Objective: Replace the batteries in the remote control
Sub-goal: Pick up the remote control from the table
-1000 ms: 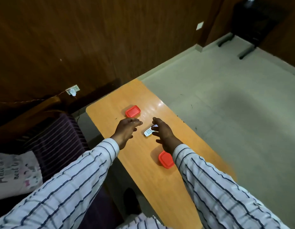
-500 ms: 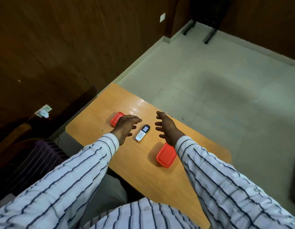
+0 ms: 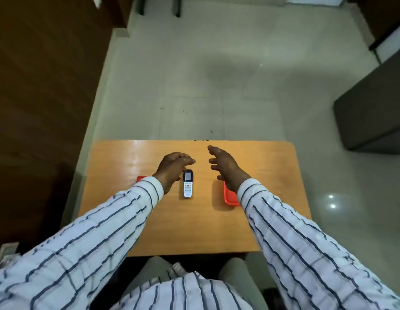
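Note:
A small white remote control (image 3: 188,184) with a dark screen and coloured buttons lies face up near the middle of the wooden table (image 3: 118,198). My left hand (image 3: 172,168) hovers just left of the remote's top end, fingers loosely bent and holding nothing. To the right of the remote my right hand (image 3: 223,165) hovers with fingers spread, apart from it. A red container (image 3: 230,196) sits under my right wrist. A second red container (image 3: 141,178) peeks out beside my left cuff.
The table's far edge lies just beyond my fingertips, with tiled floor past it. A dark wood wall runs along the left. A dark grey cabinet (image 3: 371,113) stands at the right. My lap is below the table's near edge.
The view has swung round so the table now sits square in front of me. My right hand has let go of the remote, which now lies between both hovering hands.

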